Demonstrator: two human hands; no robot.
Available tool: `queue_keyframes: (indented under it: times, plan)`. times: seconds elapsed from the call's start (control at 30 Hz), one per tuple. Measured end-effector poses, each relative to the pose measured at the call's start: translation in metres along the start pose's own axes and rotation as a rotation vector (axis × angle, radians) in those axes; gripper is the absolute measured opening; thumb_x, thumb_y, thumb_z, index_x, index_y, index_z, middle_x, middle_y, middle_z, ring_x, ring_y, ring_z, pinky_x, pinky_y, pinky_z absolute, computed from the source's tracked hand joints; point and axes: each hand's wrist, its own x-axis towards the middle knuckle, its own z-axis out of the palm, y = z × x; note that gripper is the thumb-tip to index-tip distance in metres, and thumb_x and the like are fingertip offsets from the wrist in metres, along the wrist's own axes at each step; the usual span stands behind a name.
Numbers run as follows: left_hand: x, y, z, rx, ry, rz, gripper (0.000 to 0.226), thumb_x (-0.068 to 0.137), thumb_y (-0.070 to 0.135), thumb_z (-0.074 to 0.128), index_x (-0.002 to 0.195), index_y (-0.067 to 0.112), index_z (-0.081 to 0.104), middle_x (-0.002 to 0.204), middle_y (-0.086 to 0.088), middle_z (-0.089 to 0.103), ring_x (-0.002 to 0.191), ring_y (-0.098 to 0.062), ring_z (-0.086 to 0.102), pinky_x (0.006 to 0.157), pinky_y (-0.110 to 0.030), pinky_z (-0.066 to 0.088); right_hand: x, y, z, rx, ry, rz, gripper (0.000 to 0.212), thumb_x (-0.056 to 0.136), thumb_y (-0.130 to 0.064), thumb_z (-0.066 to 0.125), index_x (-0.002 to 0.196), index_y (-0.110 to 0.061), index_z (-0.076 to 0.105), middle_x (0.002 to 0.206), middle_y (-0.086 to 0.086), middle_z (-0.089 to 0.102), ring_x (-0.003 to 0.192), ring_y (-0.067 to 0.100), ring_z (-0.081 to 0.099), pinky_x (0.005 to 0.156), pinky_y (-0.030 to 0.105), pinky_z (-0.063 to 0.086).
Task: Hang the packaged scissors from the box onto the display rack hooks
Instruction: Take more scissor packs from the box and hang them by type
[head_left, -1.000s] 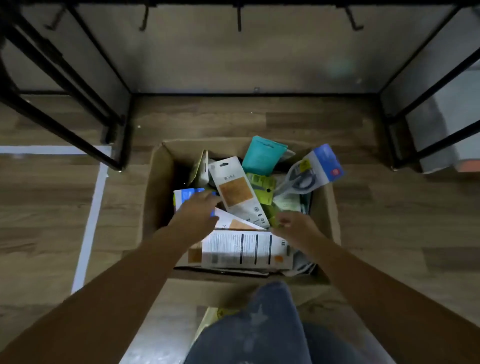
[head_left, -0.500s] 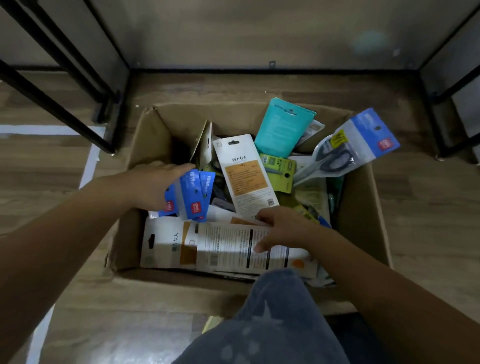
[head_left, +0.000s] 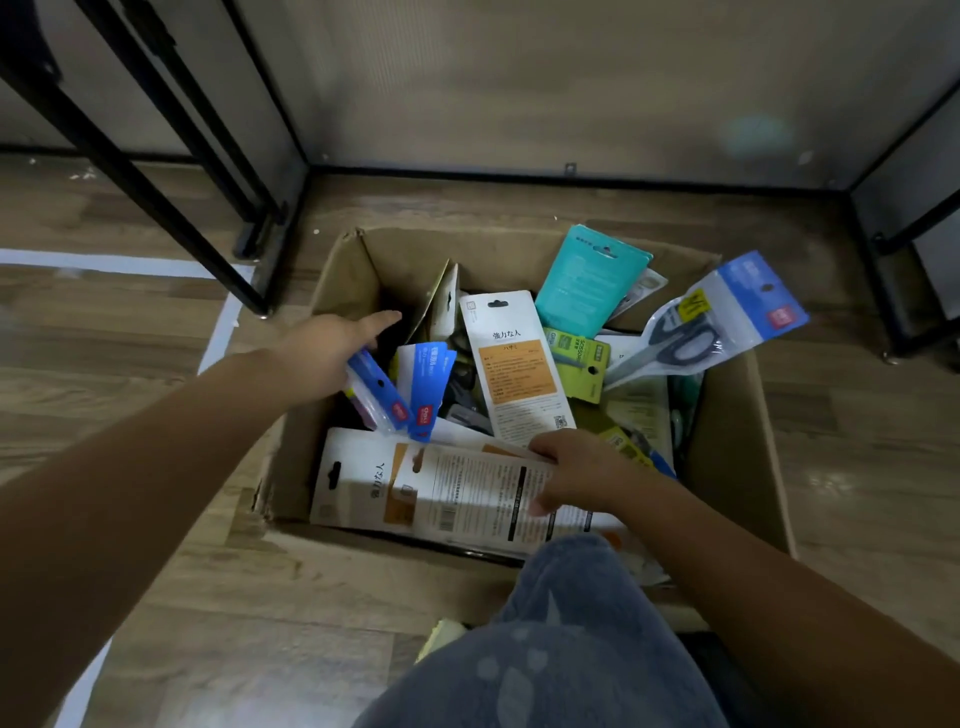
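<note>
Brown wooden floor planks (head_left: 130, 332) lie under an open brown cardboard box (head_left: 737, 457) full of flat packs. On the left side of the box, the left hand (head_left: 324, 353) holds blue and clear plastic scissor packs (head_left: 384, 397), its pointer finger straight. The right hand (head_left: 576, 475) rests on a long white card pack (head_left: 447, 491) at the near side, fingers curled over its edge. Black metal rack legs (head_left: 171, 156) stand far left.

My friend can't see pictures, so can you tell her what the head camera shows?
A person's left hand holds blue-topped packets over a cardboard box full of packaged scissors, while the right hand rests on a white packet lying flat inside. The box sits on a wood floor by black rack legs.
</note>
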Motion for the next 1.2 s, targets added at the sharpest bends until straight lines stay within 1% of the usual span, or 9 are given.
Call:
queue_keyframes:
  times: [0.17, 0.27, 0.33, 0.43, 0.6, 0.77, 0.9, 1.03, 1.2]
  plan:
    - [-0.001, 0.028, 0.000, -0.317, 0.043, 0.025, 0.074, 0.080, -0.005, 0.067, 0.144, 0.016, 0.038, 0.135, -0.007, 0.055, 0.119, -0.023, 0.053, 0.091, -0.019, 0.035, 0.002, 0.002, 0.000, 0.035, 0.005, 0.006, 0.037, 0.067, -0.016, 0.080, 0.097, -0.020, 0.060, 0.103, 0.002, 0.065, 0.087, 0.013, 0.056, 0.077, 0.027, 0.049]
    - [0.006, 0.036, 0.005, -0.480, -0.030, 0.006, 0.064, 0.079, -0.011, 0.065, 0.136, 0.014, 0.049, 0.140, -0.006, 0.051, 0.081, -0.015, 0.061, 0.080, -0.025, 0.045, 0.004, 0.006, 0.003, 0.056, 0.019, 0.003, 0.036, 0.066, -0.017, 0.080, 0.087, -0.025, 0.053, 0.095, -0.003, 0.062, 0.085, 0.012, 0.055, 0.072, 0.026, 0.046]
    - [0.009, 0.039, 0.001, -0.496, -0.177, 0.000, 0.076, 0.079, -0.017, 0.060, 0.142, 0.019, 0.040, 0.146, -0.006, 0.041, 0.065, -0.011, 0.058, 0.067, -0.028, 0.050, 0.005, 0.008, 0.004, 0.057, 0.029, -0.001, 0.036, 0.065, -0.018, 0.081, 0.088, -0.026, 0.053, 0.089, -0.007, 0.056, 0.084, 0.011, 0.054, 0.070, 0.025, 0.042]
    - [0.016, 0.038, -0.003, -0.378, -0.383, -0.019, 0.095, 0.079, -0.020, 0.051, 0.150, 0.034, 0.017, 0.152, -0.008, 0.028, 0.070, -0.024, 0.065, 0.057, -0.030, 0.056, 0.005, 0.010, 0.006, 0.045, 0.036, 0.000, 0.041, 0.066, -0.021, 0.081, 0.101, -0.021, 0.059, 0.091, -0.008, 0.052, 0.087, 0.011, 0.052, 0.071, 0.025, 0.042]
    - [0.041, 0.025, 0.014, -0.231, -0.411, -0.020, 0.087, 0.085, -0.007, 0.051, 0.147, 0.046, 0.018, 0.132, -0.003, 0.047, 0.067, -0.008, 0.049, 0.036, -0.008, 0.038, 0.005, 0.013, 0.007, 0.054, 0.044, -0.011, 0.044, 0.066, -0.022, 0.081, 0.104, -0.022, 0.059, 0.097, -0.006, 0.055, 0.089, 0.011, 0.050, 0.072, 0.025, 0.041]
    - [0.047, 0.004, 0.025, -0.154, -0.357, -0.013, 0.087, 0.077, 0.003, 0.066, 0.141, 0.049, 0.029, 0.119, 0.000, 0.059, 0.080, -0.017, 0.065, 0.056, -0.021, 0.055, 0.005, 0.013, 0.006, 0.038, 0.035, -0.007, 0.050, 0.067, -0.023, 0.080, 0.112, -0.019, 0.058, 0.113, 0.000, 0.059, 0.094, 0.012, 0.050, 0.076, 0.026, 0.043]
    - [0.041, 0.008, 0.020, -0.157, -0.308, 0.053, 0.082, 0.067, 0.007, 0.080, 0.135, 0.035, 0.045, 0.104, 0.010, 0.056, 0.086, -0.007, 0.058, 0.064, -0.016, 0.044, 0.005, 0.006, 0.002, -0.079, -0.042, -0.031, 0.053, 0.069, -0.026, 0.079, 0.115, -0.018, 0.054, 0.117, 0.002, 0.058, 0.105, 0.018, 0.053, 0.078, 0.027, 0.042]
    - [0.024, 0.017, 0.011, -0.180, -0.264, 0.073, 0.059, 0.064, -0.004, 0.080, 0.115, 0.016, 0.058, 0.101, 0.000, 0.064, 0.099, -0.019, 0.061, 0.077, -0.026, 0.048, 0.006, 0.000, 0.001, -0.160, -0.079, -0.034, 0.052, 0.071, -0.023, 0.078, 0.117, -0.018, 0.054, 0.120, 0.001, 0.058, 0.110, 0.020, 0.053, 0.080, 0.027, 0.041]
    - [-0.003, 0.013, 0.001, -0.230, -0.094, 0.095, 0.042, 0.058, 0.006, 0.088, 0.093, 0.013, 0.066, 0.085, 0.004, 0.066, 0.085, -0.016, 0.062, 0.072, -0.019, 0.043, 0.000, 0.007, 0.004, -0.063, 0.026, -0.004, 0.033, 0.068, -0.019, 0.079, 0.090, -0.023, 0.056, 0.107, 0.001, 0.059, 0.093, 0.015, 0.052, 0.072, 0.024, 0.044]
